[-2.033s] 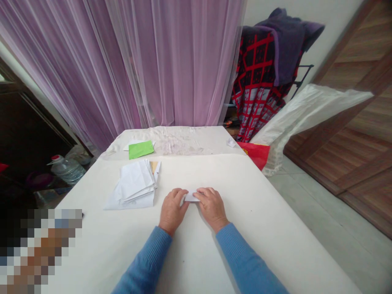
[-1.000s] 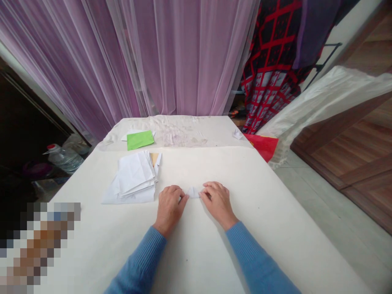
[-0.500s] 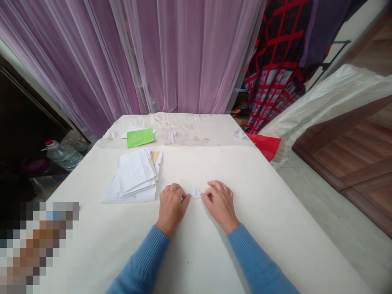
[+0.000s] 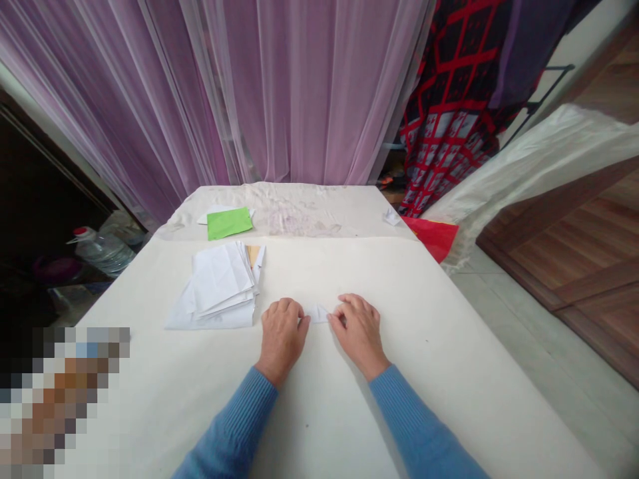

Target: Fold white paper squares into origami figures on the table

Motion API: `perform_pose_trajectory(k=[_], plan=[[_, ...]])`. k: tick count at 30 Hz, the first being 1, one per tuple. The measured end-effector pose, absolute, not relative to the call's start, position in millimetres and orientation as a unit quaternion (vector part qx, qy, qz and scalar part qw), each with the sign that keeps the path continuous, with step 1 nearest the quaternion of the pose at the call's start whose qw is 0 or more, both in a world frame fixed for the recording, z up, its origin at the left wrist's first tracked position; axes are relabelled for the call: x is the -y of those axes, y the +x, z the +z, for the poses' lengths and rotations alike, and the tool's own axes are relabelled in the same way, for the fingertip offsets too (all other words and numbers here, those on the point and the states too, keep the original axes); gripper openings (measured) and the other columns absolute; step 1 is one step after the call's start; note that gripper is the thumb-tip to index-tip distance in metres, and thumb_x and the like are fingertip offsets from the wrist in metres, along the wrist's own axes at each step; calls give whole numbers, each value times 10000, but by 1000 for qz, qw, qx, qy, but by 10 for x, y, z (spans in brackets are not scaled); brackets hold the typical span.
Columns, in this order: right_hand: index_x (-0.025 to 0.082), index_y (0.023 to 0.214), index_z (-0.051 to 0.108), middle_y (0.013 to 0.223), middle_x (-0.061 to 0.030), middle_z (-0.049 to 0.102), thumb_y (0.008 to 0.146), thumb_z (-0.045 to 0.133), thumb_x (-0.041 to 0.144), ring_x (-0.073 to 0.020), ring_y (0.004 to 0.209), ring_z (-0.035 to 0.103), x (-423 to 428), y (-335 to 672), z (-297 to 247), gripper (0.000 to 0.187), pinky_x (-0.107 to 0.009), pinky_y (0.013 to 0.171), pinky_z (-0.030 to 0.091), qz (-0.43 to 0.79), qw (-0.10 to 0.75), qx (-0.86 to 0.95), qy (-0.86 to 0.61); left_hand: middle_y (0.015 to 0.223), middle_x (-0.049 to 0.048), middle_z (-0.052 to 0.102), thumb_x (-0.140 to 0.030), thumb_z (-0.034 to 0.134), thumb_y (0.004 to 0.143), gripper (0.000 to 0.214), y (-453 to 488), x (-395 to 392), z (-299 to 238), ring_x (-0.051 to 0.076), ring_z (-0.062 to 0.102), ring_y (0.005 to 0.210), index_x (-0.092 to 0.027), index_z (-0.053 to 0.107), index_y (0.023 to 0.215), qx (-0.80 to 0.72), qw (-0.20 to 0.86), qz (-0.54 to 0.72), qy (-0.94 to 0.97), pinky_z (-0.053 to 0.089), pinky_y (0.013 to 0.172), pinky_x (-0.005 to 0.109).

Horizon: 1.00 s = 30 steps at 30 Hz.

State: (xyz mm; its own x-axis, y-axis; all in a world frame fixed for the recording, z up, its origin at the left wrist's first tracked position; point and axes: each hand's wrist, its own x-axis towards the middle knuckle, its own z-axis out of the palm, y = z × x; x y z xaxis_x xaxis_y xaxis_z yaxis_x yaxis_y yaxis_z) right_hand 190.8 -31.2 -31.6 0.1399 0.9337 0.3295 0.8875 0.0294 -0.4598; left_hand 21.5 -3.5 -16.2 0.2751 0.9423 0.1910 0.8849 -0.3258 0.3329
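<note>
A small folded white paper (image 4: 317,314) lies on the white-covered table (image 4: 429,366), between my hands. My left hand (image 4: 282,339) curls over the paper's left end, and the fingertips of my right hand (image 4: 359,336) press its right end. Both sleeves are blue knit. To the left of my left hand is a loose stack of white paper sheets (image 4: 217,286), with a tan edge showing at its far corner. Beyond it, a bright green paper (image 4: 228,223) rests on a white sheet.
A crumpled white paper scrap (image 4: 392,216) sits at the far right of the table. Past that edge are a red plastic bag (image 4: 432,237) and a large white bag (image 4: 529,166). A water jug (image 4: 102,254) stands low on the left. Purple curtains hang behind the table.
My hands have drawn slightly apart, leaving the small paper more visible and narrower, with its ends between my fingertips. The view has tilted down a little.
</note>
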Motion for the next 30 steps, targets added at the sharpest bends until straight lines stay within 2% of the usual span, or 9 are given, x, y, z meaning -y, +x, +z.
perform_pose_trajectory(k=[4,10,13,17,19,22,30], plan=[[233,811,616,1145,-43,633,845,615,220,-215,1143,514,313,1916,-297,36,-392,956,308,52,286,654,-698,997,34,614,-230,578,869,52,200,27,-131,217,534,977,-223,599,916,-576,110,163,794,369,816,347],[240,796,624,1137,-39,636,861,596,199,-214,1129,523,307,1911,-275,82,-395,943,313,55,275,655,-701,1025,44,623,-210,552,880,83,153,-4,-125,215,547,998,-216,632,899,-563,135,157,800,383,837,346],[235,803,617,1135,-50,638,873,583,205,-216,1120,528,305,1894,-285,83,-391,938,316,47,274,656,-702,1053,49,626,-195,548,883,149,151,3,-127,218,546,1027,-224,648,990,-559,131,159,803,386,860,357],[225,830,615,1139,-54,647,912,505,212,-215,1113,537,291,1919,-336,137,-385,934,321,35,288,654,-699,1171,44,603,-161,486,921,363,145,16,-147,219,537,1080,-357,621,1195,-520,106,148,835,369,900,397],[220,838,622,1101,-50,665,930,440,198,-203,1083,556,281,1973,-372,205,-375,926,332,45,309,652,-691,1197,44,594,-170,476,932,384,133,15,-168,222,536,1089,-407,630,1192,-507,97,143,844,364,907,411],[221,850,644,1031,-41,689,921,388,175,-184,1041,580,280,2078,-407,269,-354,925,354,76,344,668,-656,1194,49,598,-177,496,926,375,117,9,-192,224,538,1091,-410,645,1179,-503,94,146,847,366,911,414],[246,813,669,1059,-29,676,834,550,200,-202,1078,562,312,2078,-361,129,-374,948,344,93,331,677,-651,1186,50,609,-127,516,890,426,136,20,-146,230,535,1096,-395,640,1197,-505,101,143,845,372,900,407]])
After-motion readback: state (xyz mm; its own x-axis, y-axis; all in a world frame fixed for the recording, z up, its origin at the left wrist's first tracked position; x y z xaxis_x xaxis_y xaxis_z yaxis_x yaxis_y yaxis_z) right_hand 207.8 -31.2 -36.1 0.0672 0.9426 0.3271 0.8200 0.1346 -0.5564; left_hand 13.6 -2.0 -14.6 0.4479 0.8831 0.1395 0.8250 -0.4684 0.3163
